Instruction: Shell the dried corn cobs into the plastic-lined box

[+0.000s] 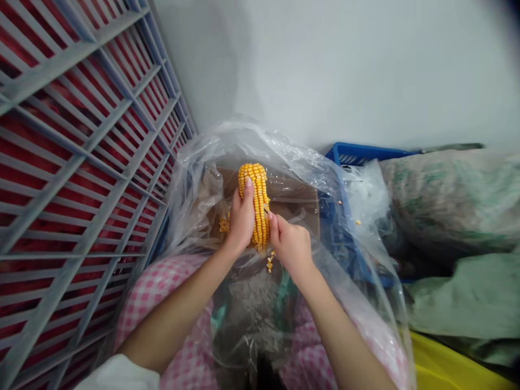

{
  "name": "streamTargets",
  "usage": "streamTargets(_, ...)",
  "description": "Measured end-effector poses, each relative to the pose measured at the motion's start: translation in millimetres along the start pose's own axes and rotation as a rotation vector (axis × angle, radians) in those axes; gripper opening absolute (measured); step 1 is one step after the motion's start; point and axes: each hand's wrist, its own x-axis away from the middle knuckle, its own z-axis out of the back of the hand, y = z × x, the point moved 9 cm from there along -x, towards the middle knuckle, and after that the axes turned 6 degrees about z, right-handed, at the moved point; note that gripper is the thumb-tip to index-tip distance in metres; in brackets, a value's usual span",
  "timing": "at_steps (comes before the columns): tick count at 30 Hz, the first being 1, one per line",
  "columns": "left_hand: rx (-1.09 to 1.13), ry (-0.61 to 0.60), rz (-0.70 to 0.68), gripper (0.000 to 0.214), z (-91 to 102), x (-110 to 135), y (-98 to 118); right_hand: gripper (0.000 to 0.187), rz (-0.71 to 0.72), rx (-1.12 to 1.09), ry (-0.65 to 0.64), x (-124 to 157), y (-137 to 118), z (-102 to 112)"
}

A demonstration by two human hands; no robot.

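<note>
My left hand (240,218) is wrapped round a yellow corn cob (259,203), holding it upright over a clear plastic bag (195,179). My right hand (289,242) is closed on a small thin tool whose tip touches the cob's right side; the tool is too small to name. A few loose kernels (269,263) drop below the cob, and more lie in the bag (223,223) left of my left hand.
A grey slatted crate wall (73,162) with red contents stands at the left. A blue basket (357,154) sits behind the bag, with greenish sacks (450,200) at the right and something yellow (447,368) at the lower right. Pink checked cloth (170,287) covers my lap.
</note>
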Motion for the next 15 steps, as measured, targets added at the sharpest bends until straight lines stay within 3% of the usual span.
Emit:
streamTargets(5, 0.178, -0.333, 0.390, 0.051, -26.1, 4.2, -18.6, 0.046, 0.184, 0.043, 0.113, -0.8, 1.8, 11.1)
streamTargets(8, 0.198, -0.437, 0.517, 0.051, -34.1, 12.3, -23.5, 0.046, 0.245, 0.052, 0.164, 2.6, 4.5, 22.9)
streamTargets(10, 0.178, -0.388, 0.454, 0.050, -29.7, 9.4, -20.3, 0.046, 0.209, -0.003, 0.182, 4.4, 8.8, 30.8)
streamTargets(15, -0.030, -0.151, 0.074, 0.050, -9.6, 1.9, 0.8, 0.046, 0.003, -0.245, 0.121, 4.4, 17.0, 31.7)
